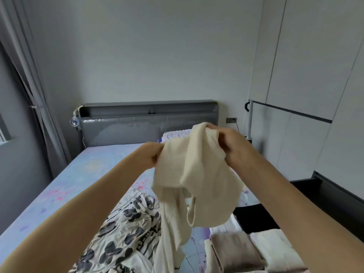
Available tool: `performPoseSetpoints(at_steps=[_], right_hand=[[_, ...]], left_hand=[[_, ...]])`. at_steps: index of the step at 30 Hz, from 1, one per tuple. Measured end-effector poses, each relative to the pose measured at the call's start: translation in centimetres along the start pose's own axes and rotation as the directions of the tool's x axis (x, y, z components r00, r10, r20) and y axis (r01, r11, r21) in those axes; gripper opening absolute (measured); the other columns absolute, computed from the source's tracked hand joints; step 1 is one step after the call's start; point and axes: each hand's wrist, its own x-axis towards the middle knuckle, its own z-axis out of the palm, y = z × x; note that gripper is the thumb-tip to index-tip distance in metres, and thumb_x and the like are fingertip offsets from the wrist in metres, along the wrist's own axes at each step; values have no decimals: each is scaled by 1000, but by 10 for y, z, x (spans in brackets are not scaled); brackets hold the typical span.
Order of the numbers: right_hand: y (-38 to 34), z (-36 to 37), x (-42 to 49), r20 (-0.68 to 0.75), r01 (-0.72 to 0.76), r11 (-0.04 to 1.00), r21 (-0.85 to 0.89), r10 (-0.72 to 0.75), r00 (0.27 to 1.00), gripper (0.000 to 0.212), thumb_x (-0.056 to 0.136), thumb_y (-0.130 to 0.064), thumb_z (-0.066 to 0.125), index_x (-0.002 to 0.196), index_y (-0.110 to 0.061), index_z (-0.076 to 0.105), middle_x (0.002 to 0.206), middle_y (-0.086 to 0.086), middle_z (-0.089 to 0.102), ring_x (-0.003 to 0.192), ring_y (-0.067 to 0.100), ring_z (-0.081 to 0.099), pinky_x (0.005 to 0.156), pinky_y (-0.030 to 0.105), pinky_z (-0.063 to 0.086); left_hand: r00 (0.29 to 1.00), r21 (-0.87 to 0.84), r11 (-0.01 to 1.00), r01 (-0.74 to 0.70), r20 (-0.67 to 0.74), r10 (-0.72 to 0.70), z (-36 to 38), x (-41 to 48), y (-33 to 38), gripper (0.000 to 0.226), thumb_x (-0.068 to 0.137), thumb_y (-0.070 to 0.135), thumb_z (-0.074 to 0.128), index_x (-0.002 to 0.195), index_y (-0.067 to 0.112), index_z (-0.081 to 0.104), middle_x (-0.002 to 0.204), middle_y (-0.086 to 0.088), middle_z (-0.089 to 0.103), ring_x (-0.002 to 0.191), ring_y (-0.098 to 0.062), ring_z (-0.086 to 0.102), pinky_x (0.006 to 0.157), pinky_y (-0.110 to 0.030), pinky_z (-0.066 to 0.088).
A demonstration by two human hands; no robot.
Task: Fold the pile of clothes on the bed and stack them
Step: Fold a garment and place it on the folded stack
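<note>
A: Starting at the left: the bed (pixel 59 184) with its pale printed sheet, and low on it the unfolded pile (pixel 122 233), a black-flowered cloth crumpled on top.

B: And just above that, the left hand (pixel 151 155)?

A: Up in the air, fingers curled tight on one top edge of the cream garment (pixel 199 174). That garment hangs between both hands, above the bed, its lower end trailing down to the pile.

B: How will it handle, you reckon?

A: Light and limp, I'd say. It sags and bunches between the grips, with no stiffness at all. It looks like a knit, so it may stretch if tugged. Best taken at the seams or corners, hands wide apart, so it drops flat.

B: And the right hand (pixel 233 147)?

A: Raised a touch higher, fingers and thumb closed round a bunched handful of the same top edge. That's a clump, not a corner; I'd judge it needs a regrip.

B: Far right?

A: The folded stack (pixel 238 251), beige and cream pieces at the bed's near right. That's where this one should go.
</note>
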Motion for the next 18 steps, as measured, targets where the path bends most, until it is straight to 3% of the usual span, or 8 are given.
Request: performPoseSetpoints(at_steps=[2, 4, 7, 9, 11, 14, 16, 18], right_hand=[[-20, 4, 4, -37, -28, 998, 60, 31, 999, 26, 96, -5, 45, 75, -1, 59, 58, 8, 63, 49, 12, 64, 51, 22, 51], [-26, 9, 10, -76, -15, 995, 99, 23, 997, 27, 97, -1, 41, 75, 1, 55, 52, 7, 61, 42, 10, 61, 43, 18, 49], [-23, 8, 17, -119, -52, 979, 198, 77, 990, 24, 96, 5, 45, 75, 5, 57, 48, 11, 62, 40, 15, 62, 37, 20, 49], [-22, 5, 22, -157, -65, 970, 234, 104, 982, 31, 95, 5, 46, 67, 5, 59, 46, 11, 61, 37, 16, 60, 35, 23, 49], [-24, 0, 27, -186, -74, 963, 259, 125, 975, 49, 95, 4, 45, 49, 5, 61, 43, 10, 59, 34, 16, 58, 34, 23, 48], [-24, -2, 28, -166, -84, 942, 325, 144, 976, 58, 95, 5, 41, 39, 6, 57, 42, 12, 57, 32, 17, 57, 35, 25, 48], [-25, -4, 30, -158, -88, 926, 367, 155, 975, 52, 94, 6, 40, 45, 8, 58, 43, 13, 57, 32, 19, 56, 45, 28, 51], [-28, -7, 32, -167, -109, 928, 357, 178, 970, 44, 93, 5, 43, 52, 9, 60, 45, 15, 58, 34, 21, 58, 51, 31, 52]], left_hand=[[981, 201, 968, -148, -95, 170, 11, -17, 1, 16, 76, -1, 57, 65, 9, 51, 65, -4, 50, 47, -9, 48, 46, -17, 38], [910, 272, 893, -360, -110, 400, 19, -35, 4, 8, 77, 10, 58, 74, 16, 53, 78, -4, 54, 62, -13, 50, 55, -21, 39], [813, 256, 773, -580, 245, 529, 22, -57, 21, 37, 72, 1, 59, 101, 24, 58, 100, -1, 60, 89, -13, 56, 69, -17, 47], [703, 438, 561, -702, 548, 453, 24, -70, 26, 74, 72, -8, 64, 128, 34, 38, 123, 6, 49, 108, -7, 49, 86, -16, 46], [667, 621, 254, -741, 642, 377, 28, -73, 19, 106, 69, 6, 77, 142, 39, 9, 137, 11, 32, 115, -6, 38, 99, -19, 37], [614, 734, 55, -677, 521, 593, 47, -70, -7, 114, 62, 41, 83, 139, 44, -1, 143, 3, 26, 125, -14, 30, 104, -28, 30], [494, 747, 59, -662, 375, 784, 62, -63, -20, 101, 62, 48, 78, 137, 37, 12, 138, -3, 36, 123, -21, 36, 99, -33, 36], [382, 684, 133, -718, 227, 896, 74, -59, -19, 71, 70, 36, 68, 132, 29, 34, 123, -3, 49, 110, -22, 47, 91, -32, 43]])
